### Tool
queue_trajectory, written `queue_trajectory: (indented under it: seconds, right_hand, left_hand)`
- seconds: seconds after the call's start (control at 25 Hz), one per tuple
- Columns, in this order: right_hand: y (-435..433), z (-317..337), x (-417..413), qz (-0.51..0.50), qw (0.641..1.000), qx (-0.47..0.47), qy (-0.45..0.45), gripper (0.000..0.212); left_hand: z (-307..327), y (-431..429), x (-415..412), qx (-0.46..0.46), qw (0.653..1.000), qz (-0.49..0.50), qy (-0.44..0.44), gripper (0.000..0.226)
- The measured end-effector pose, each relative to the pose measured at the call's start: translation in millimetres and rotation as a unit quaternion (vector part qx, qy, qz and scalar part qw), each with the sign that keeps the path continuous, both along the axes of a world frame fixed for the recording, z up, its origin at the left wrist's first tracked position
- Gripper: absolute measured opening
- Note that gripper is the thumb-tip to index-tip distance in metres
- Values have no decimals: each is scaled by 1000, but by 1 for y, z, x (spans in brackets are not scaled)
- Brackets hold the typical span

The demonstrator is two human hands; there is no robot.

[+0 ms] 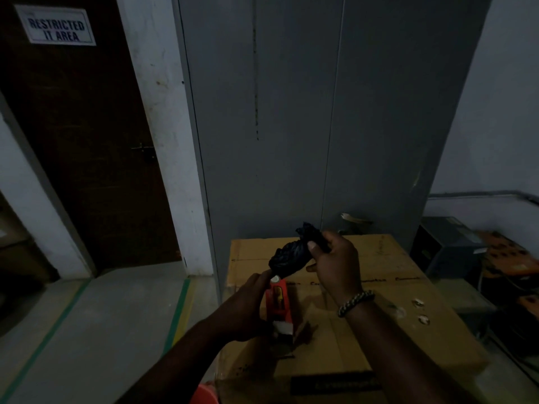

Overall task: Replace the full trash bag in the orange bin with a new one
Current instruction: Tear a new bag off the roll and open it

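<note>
A crumpled black trash bag (291, 255), thin, glossy plastic wadded into a twisted bundle, is held between both hands above a large corrugated cardboard box (388, 287). Its long axis runs diagonally, from near left up to far right. The right hand (335, 263) is closed on the far, upper end, thumb pressed over the plastic, with a frayed tuft sticking out past the fingers. The left hand (250, 304) sits nearer and lower, its fingers pinching the bundle's lower end; it seems also to be wrapped around an orange, boxy tool or dispenser (280, 301) standing on the box, though the dim light leaves that grip uncertain. Since each hand has one end, pulling them apart along that diagonal would likely unfurl the bag. The orange bin itself is hard to place: a curved orange edge (204, 393) shows at the near bottom of the view, below the forearms, and may be its rim, which would put it down and toward the person from the bag. A braided bracelet (354, 303) circles the right wrist.
</note>
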State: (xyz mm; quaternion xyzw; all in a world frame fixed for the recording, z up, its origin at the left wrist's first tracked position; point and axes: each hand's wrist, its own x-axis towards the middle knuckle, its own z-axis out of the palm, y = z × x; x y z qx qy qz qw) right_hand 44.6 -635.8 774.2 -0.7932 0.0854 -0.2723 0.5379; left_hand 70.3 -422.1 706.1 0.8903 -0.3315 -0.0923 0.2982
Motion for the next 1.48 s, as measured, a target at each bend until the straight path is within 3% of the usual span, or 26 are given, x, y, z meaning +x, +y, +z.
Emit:
queue_trajectory:
  seconds: [0.16,0.24,0.4,0.56,0.68,0.84,1.0,1.16,1.28,1.4,1.48]
  right_hand:
    - [2,-4,-1,12,1000,-9,-3,7]
    - [1,-6,1,12,1000,-10,-3,7]
    - [-2,-8,4,21,999,-26,-1,5]
    - [1,-4,2,73,997,-32,20,11]
    - [2,-5,3,87,994,-61,15,15]
    - [3,-1,6,80,993,-87,-2,15]
    - [1,4,4,103,993,-43,-43,17]
    - [-6,8,-7,258,962,39,-74,15]
    - [-5,1,-10,374,927,-21,7,23]
    - [-2,-2,-8,441,894,-3,75,37]
    - [4,-2,-6,368,929,-11,33,27]
  left_hand:
    - [4,2,-2,-47,998,-8,43,128]
    - [9,2,-3,-95,993,-1,71,115]
    - [17,-2,-1,-126,990,60,27,90]
    - [32,-16,-4,-185,981,52,13,71]
    - [40,-24,-2,-248,965,37,72,39]
    - [43,-29,6,-310,933,54,177,26]
    - [40,-27,15,-371,892,45,253,34]
    - [47,-23,32,-465,839,108,262,34]
    - [61,-18,41,-510,808,137,261,42]
    - [67,-15,46,-522,805,115,259,42]
    - [67,-18,46,-533,796,102,267,38]
